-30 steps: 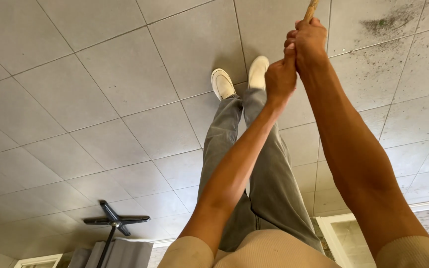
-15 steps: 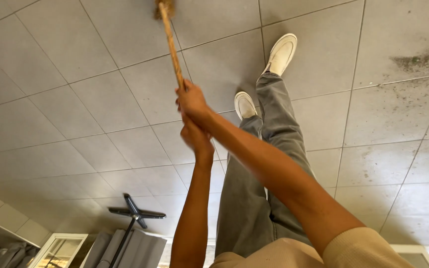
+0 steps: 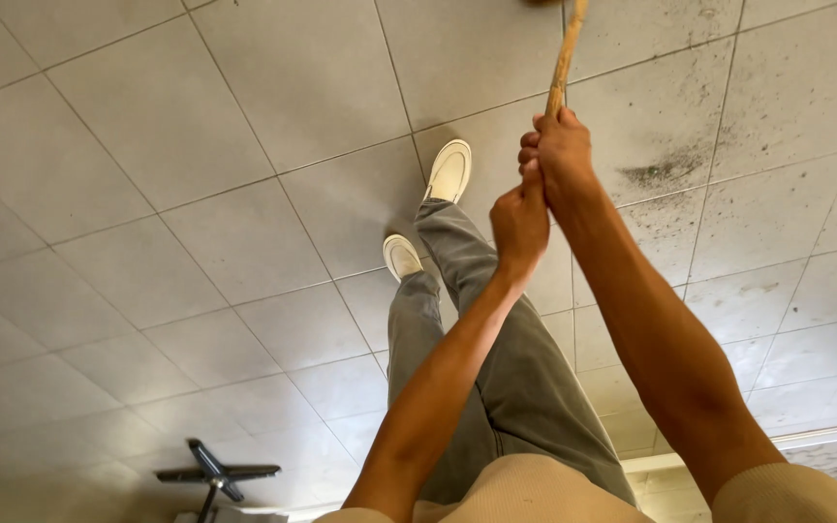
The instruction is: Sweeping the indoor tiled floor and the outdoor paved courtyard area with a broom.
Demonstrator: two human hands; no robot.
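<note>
- The thin tan wooden stick point(image 3: 563, 68) runs from your fists up past the top edge of the view, tilted slightly right, over the pale tiled floor point(image 3: 196, 174).
- Its far end is cut off from sight.
- Your right hand point(image 3: 559, 155) is clenched around the stick, the higher fist of the two.
- Your left hand point(image 3: 519, 225) is clamped just below it, touching it.
- Both arms are stretched out ahead of you, close together.
- Your white slip-on shoes point(image 3: 448, 172) stand left of the fists, under grey trousers point(image 3: 496, 387).
- A dark dusty smudge point(image 3: 666, 169) marks the tiles right of the hands.
</note>
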